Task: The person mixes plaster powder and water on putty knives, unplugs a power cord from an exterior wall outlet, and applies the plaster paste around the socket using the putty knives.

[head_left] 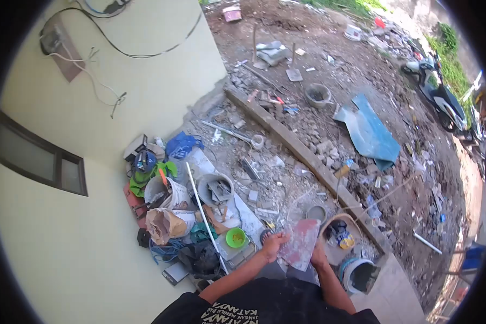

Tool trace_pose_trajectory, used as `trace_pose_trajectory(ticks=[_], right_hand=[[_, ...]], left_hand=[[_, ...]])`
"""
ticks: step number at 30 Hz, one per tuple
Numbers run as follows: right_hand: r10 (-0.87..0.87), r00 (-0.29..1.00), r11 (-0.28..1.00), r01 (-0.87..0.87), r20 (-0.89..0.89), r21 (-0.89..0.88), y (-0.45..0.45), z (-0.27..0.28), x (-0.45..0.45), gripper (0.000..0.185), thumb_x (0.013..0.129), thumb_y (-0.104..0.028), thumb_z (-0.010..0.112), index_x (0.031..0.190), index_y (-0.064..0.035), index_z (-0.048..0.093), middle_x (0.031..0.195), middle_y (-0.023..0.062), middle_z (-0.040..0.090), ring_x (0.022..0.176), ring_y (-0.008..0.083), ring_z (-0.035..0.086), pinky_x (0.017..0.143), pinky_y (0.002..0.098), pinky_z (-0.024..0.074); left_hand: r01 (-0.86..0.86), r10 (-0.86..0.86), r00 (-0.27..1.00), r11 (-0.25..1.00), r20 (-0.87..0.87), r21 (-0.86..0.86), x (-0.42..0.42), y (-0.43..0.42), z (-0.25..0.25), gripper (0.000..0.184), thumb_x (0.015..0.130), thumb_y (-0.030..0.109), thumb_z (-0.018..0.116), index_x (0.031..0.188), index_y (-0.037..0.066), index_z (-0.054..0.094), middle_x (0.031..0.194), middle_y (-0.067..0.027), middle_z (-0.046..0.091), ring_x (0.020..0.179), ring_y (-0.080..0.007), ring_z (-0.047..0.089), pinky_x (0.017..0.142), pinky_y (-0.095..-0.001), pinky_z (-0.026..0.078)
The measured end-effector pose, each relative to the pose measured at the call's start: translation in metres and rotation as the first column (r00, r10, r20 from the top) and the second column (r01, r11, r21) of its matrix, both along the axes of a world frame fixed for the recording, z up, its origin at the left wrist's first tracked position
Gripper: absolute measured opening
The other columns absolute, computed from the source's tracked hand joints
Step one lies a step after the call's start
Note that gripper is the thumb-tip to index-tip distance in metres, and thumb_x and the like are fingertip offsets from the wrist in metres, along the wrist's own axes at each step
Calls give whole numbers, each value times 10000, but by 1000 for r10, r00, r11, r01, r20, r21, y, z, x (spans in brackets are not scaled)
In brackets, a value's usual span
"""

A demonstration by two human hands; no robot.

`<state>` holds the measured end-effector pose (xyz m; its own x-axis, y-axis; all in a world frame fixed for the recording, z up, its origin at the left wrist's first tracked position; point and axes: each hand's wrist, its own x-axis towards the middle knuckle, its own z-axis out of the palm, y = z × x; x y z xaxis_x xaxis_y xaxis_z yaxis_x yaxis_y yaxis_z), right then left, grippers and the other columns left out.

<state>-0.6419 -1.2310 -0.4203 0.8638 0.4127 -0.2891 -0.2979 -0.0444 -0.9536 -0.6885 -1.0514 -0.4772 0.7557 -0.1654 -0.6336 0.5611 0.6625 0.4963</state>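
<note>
A flat, roughly rectangular reddish board (301,243), blotched with whitish dust, is tilted in front of my body. At its left edge, my left hand (275,245) is closed with the fingertips against the board. My right hand (318,255) grips the lower right edge, its fingers partly hidden behind the board. Just right of it sits a round tan basin (325,233) with a dark and yellow package (344,237) inside. A grey bowl (316,213) lies beyond the board's top edge.
A bucket (346,276) stands near my right forearm. To the left are a white pole (200,202), a green bowl (235,237), a grey bucket (216,183) and a torn paper bag (164,225). A long beam (302,154) crosses the rubble ahead.
</note>
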Motion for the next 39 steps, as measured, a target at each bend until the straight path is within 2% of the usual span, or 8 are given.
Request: trace_pose_trajectory(ticks=[3, 9, 20, 22, 24, 29, 31, 39], right_hand=[[8, 999, 990, 0, -53, 144, 20, 20, 19, 323, 829, -170, 610, 1091, 20, 624, 1049, 89, 648, 974, 177, 599, 859, 336, 475], [292, 835, 936, -149, 467, -318, 35, 10, 43, 301, 762, -136, 650, 1032, -2, 652, 964, 129, 684, 867, 236, 657, 783, 340, 499], [393, 917, 917, -396, 72, 42, 68, 36, 49, 244, 831, -108, 625, 1031, 27, 663, 991, 50, 668, 916, 142, 593, 823, 302, 476], [472, 867, 819, -365, 158, -443, 67, 22, 52, 355, 718, -227, 693, 1009, -25, 668, 916, 159, 690, 831, 238, 668, 724, 353, 500], [500, 765, 816, -260, 406, -516, 68, 29, 57, 335, 694, -273, 672, 934, -38, 670, 866, 223, 653, 800, 381, 637, 680, 407, 493], [323, 936, 855, -225, 139, -467, 61, 49, 77, 294, 763, -273, 617, 965, -63, 659, 880, 224, 649, 835, 393, 623, 713, 432, 483], [305, 903, 907, -179, 301, -382, 54, 35, 85, 296, 782, -276, 606, 978, -59, 654, 879, 217, 653, 832, 390, 627, 710, 430, 482], [39, 949, 993, -2, 313, -117, 49, 19, 179, 261, 754, -205, 608, 944, -33, 655, 869, 203, 662, 815, 376, 637, 708, 416, 485]], left_hand=[[69, -72, 997, 990, 15, 124, 12, 13, 20, 351, 893, 219, 594, 1185, 25, 574, 1074, -26, 623, 1018, -125, 536, 933, -302, 374], [-94, 93, 995, 995, -26, -22, 25, 40, 32, 267, 918, 161, 556, 1137, 8, 561, 1045, -67, 640, 938, -166, 629, 857, -324, 502], [-351, 353, 936, 929, 3, -118, 26, 63, 52, 394, 934, 220, 487, 1278, 30, 454, 1189, -123, 583, 1079, -272, 581, 956, -432, 451], [-302, 328, 940, 929, 94, -213, 30, 70, 54, 374, 927, 200, 477, 1260, 30, 471, 1141, -132, 603, 1035, -276, 602, 932, -441, 465], [-330, 351, 925, 932, 143, -152, 40, 69, 64, 410, 936, 223, 456, 1298, 30, 435, 1210, -150, 567, 1091, -289, 572, 964, -451, 439], [-238, 248, 957, 968, 153, -81, 77, 71, 64, 422, 946, 229, 464, 1308, 17, 418, 1258, -142, 534, 1132, -292, 542, 981, -452, 422], [-172, 173, 972, 985, 161, -23, 99, 73, 60, 446, 949, 259, 457, 1323, 19, 412, 1281, -143, 523, 1152, -301, 526, 1002, -456, 400], [-35, 16, 979, 995, 202, 89, 232, 66, 59, 472, 948, 262, 481, 1337, 9, 394, 1276, -137, 522, 1149, -299, 526, 995, -456, 403]])
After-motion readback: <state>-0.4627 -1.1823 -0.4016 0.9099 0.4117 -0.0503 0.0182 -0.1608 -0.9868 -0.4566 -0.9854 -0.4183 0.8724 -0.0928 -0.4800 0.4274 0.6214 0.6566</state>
